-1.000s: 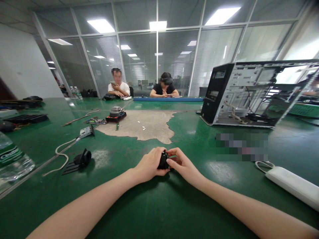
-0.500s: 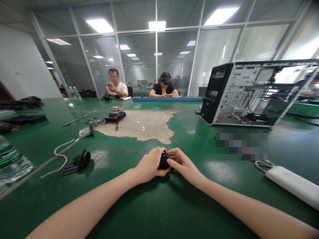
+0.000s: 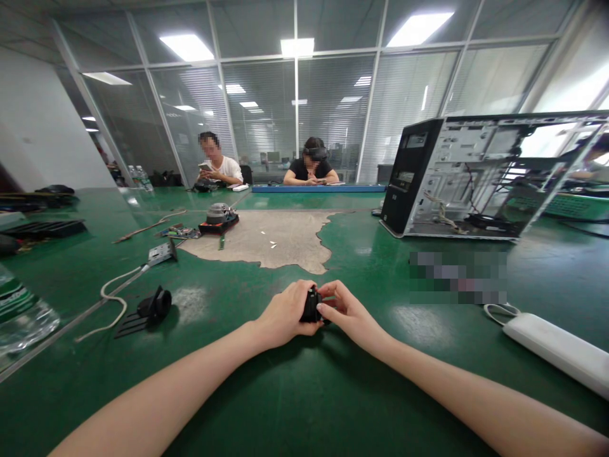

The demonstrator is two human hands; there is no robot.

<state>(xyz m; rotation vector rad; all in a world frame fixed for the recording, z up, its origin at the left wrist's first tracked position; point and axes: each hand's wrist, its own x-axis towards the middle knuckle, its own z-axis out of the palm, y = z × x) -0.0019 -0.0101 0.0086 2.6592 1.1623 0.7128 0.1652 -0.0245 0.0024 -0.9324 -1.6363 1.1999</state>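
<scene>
A small black plastic part (image 3: 311, 307) is held between my hands just above the near middle of the green table (image 3: 295, 406). My left hand (image 3: 288, 310) wraps around its left side, with the thumb below and the fingers over the top. From the right, my right hand (image 3: 346, 311) is closed on the part's edge, thumb and fingertips against it. Much of the part is covered by my fingers, and its exact kind cannot be made out. Left of my hands lies a black plastic piece (image 3: 155, 306) with a round opening and thin prongs.
An open computer case (image 3: 412, 181) stands at the right, near a white power strip (image 3: 556, 349). At the left are a water bottle (image 3: 21, 311), a white cable (image 3: 124, 298) and a metal bracket (image 3: 162, 252). A red-and-black device (image 3: 219, 219) lies farther back. Two people sit across the table.
My hands stay on the black part with almost the same grip. The whole view has shifted slightly. Across the table, the person in white has turned the head a little.
</scene>
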